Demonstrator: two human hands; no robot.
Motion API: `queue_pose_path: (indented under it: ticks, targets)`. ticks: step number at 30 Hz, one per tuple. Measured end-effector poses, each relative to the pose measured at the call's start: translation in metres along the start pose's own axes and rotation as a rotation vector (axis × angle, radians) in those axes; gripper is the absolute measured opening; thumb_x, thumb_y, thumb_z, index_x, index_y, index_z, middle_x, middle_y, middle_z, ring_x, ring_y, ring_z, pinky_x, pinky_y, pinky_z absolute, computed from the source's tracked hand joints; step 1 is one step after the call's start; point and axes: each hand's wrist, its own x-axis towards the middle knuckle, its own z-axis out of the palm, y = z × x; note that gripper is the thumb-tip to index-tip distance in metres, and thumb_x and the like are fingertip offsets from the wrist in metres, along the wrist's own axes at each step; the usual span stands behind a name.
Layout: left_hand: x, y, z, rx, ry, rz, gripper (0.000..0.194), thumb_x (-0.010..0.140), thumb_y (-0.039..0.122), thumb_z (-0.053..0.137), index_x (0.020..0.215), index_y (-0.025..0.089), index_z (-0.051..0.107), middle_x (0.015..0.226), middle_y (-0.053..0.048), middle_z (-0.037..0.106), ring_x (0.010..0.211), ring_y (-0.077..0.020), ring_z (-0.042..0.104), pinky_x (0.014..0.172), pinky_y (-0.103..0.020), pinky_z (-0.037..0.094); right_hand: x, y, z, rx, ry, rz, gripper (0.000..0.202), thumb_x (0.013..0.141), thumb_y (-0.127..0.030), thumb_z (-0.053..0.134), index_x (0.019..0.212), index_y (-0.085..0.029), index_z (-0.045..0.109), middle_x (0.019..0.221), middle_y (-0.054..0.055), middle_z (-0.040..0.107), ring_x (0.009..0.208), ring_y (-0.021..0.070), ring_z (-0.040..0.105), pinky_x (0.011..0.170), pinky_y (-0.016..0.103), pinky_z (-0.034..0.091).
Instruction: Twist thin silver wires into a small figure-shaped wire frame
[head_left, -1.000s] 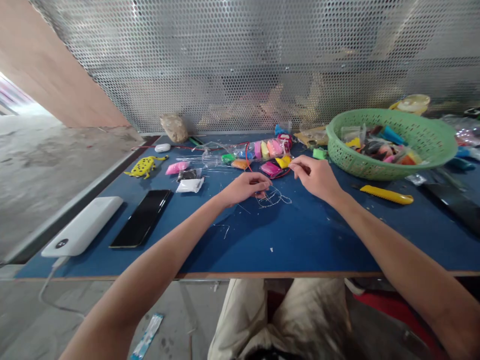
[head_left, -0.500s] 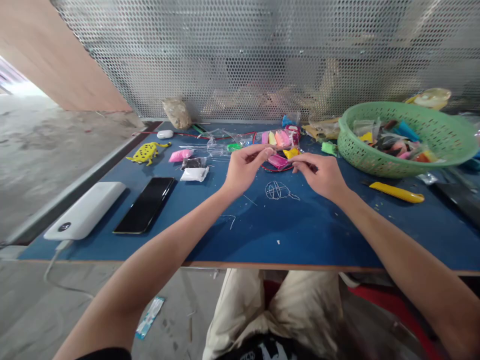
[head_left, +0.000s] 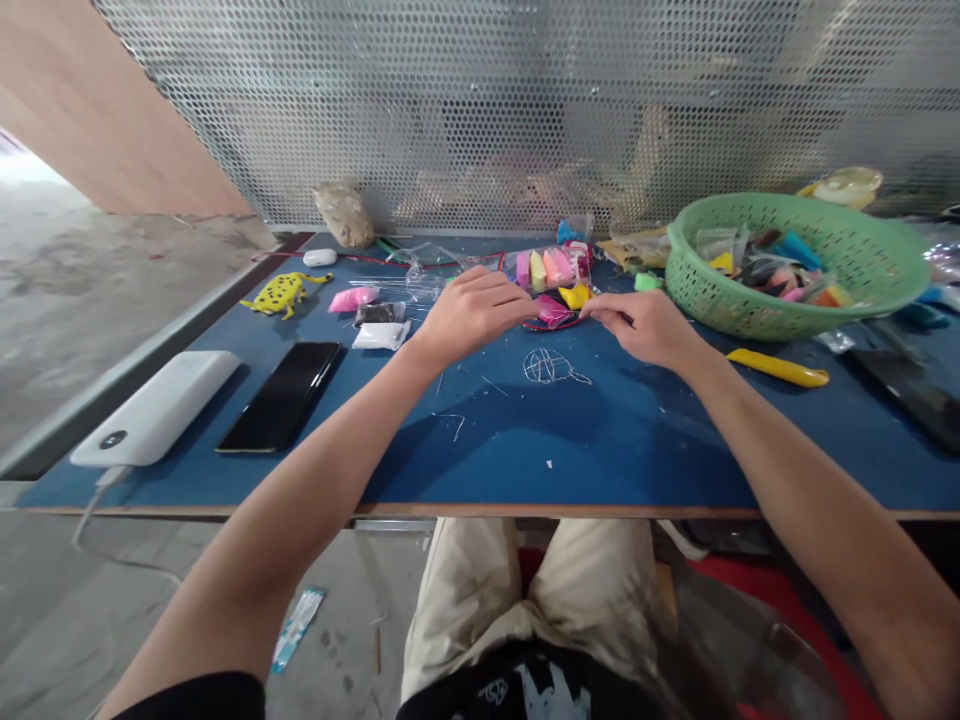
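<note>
My left hand (head_left: 478, 312) is held above the blue table, palm down, its fingers together and pointing right. My right hand (head_left: 637, 322) faces it from the other side, thumb and fingertips pinched. Anything in either hand is too thin or hidden to name. Between the fingertips, farther back, lie a magenta packet (head_left: 553, 312) and a yellow packet (head_left: 575, 297), with a thin red cord (head_left: 551, 327) curving around them. Nearer to me lies a bent wire frame (head_left: 547, 367), rounded with a twisted tail. Loose wire pieces (head_left: 455, 418) are scattered left of it.
At right stands a green basket (head_left: 795, 318) full of packets, with a yellow cutter (head_left: 778, 368) in front. At left are a phone (head_left: 281, 398), a white power bank (head_left: 161, 408), a spotted yellow toy frog (head_left: 281, 294) and a white packet (head_left: 381, 336). A perforated metal panel (head_left: 525, 90) closes the back.
My left hand has turned palm down and its fingers have straightened. My right hand stays pinched at nearly the same place. The whole view has shifted slightly; the wire frame lies where it was.
</note>
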Motion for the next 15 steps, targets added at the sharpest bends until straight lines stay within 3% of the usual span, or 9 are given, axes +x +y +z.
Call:
queue_pose_path:
  ticks: [4, 7, 11, 15]
  targets:
    - [0.001, 0.000, 0.001, 0.015, -0.019, 0.056, 0.026, 0.101, 0.031, 0.048, 0.103, 0.027, 0.073, 0.104, -0.005, 0.073, 0.101, -0.0200, 0.065, 0.094, -0.040, 0.047, -0.001, 0.003, 0.000, 0.065, -0.035, 0.005, 0.028, 0.098, -0.035, 0.053, 0.111, -0.028, 0.076, 0.092, 0.004, 0.078, 0.071, 0.0193, 0.067, 0.072, 0.036, 0.049]
    - [0.003, -0.004, -0.010, 0.010, 0.008, 0.016, 0.024, 0.100, 0.032, 0.051, 0.101, 0.023, 0.072, 0.101, -0.005, 0.073, 0.098, -0.0195, 0.066, 0.094, -0.038, 0.048, 0.000, 0.001, -0.001, 0.091, -0.060, 0.004, 0.030, 0.099, -0.036, 0.051, 0.116, -0.028, 0.074, 0.077, 0.001, 0.074, 0.058, 0.0146, 0.057, 0.064, 0.032, 0.046]
    - [-0.004, -0.014, -0.059, 0.094, -0.057, -0.155, 0.020, 0.094, 0.036, 0.061, 0.099, 0.021, 0.073, 0.089, -0.003, 0.071, 0.084, -0.0154, 0.065, 0.082, -0.031, 0.047, 0.000, 0.001, -0.001, 0.115, -0.087, 0.009, 0.031, 0.098, -0.036, 0.051, 0.117, -0.026, 0.074, 0.077, 0.001, 0.074, 0.055, 0.0129, 0.053, 0.061, 0.031, 0.043]
    - [-0.038, -0.034, -0.123, 0.231, -0.230, -0.400, 0.036, 0.093, 0.047, 0.060, 0.101, 0.015, 0.073, 0.084, 0.001, 0.070, 0.078, -0.0071, 0.060, 0.079, -0.025, 0.041, 0.000, 0.003, 0.001, 0.132, -0.147, 0.018, 0.029, 0.095, -0.037, 0.054, 0.110, -0.025, 0.075, 0.078, 0.002, 0.075, 0.059, 0.0144, 0.058, 0.061, 0.032, 0.044]
